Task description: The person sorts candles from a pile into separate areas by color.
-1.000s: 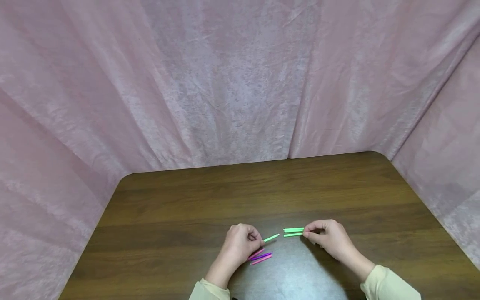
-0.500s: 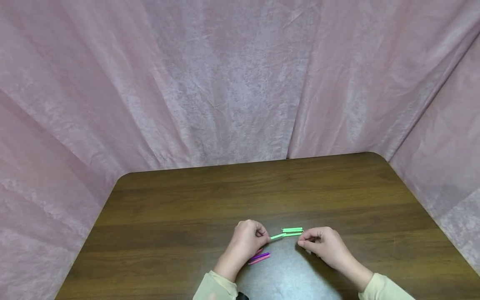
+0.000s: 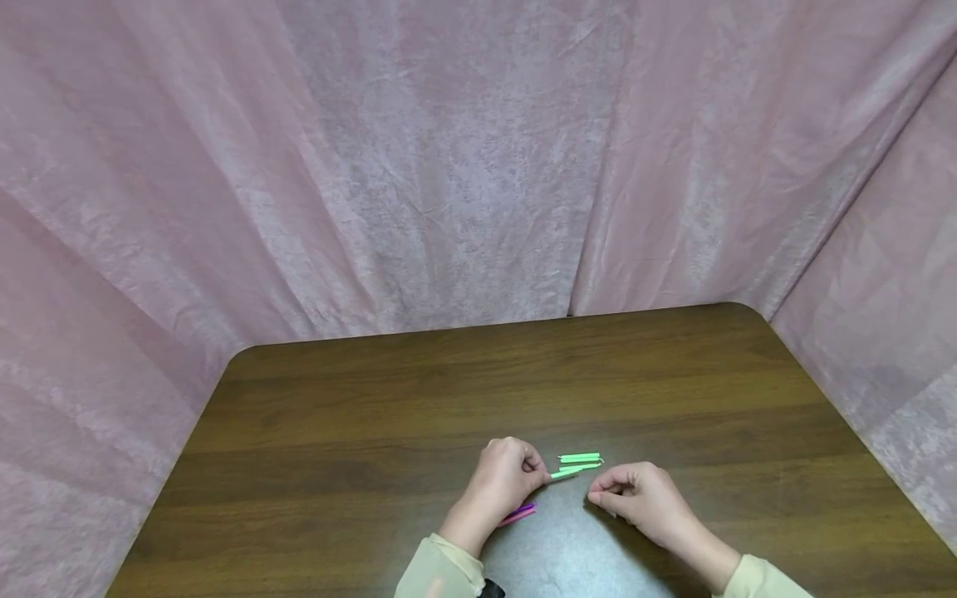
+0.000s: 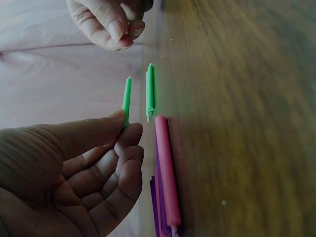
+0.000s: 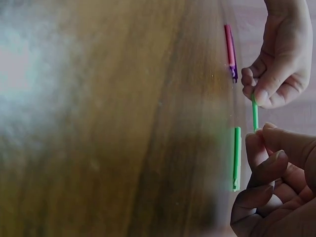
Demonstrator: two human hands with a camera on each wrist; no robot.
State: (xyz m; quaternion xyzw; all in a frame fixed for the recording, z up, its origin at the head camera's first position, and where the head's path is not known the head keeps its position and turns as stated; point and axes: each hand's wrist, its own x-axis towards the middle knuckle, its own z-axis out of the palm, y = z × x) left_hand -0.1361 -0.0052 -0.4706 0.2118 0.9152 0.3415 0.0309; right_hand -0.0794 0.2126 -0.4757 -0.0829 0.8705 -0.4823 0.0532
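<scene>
My left hand pinches a thin green birthday candle between thumb and index finger, its wick end pointing toward my right hand. Beyond it, more green candles lie side by side on the table, and the held candle overlaps the nearest one in the head view. My right hand hovers to the right of them, fingers loosely curled, thumb and index tips close together with nothing seen between them. In the right wrist view those fingertips overlap the end of the held candle, while the left wrist view shows them apart.
Pink candles and purple candles lie on the wooden table beside and partly under my left hand. A pink curtain hangs behind the table's far edge.
My left hand has moved right with its green candle, up to the green candles on the table. My right hand has let go of those candles and drawn back slightly toward me.
</scene>
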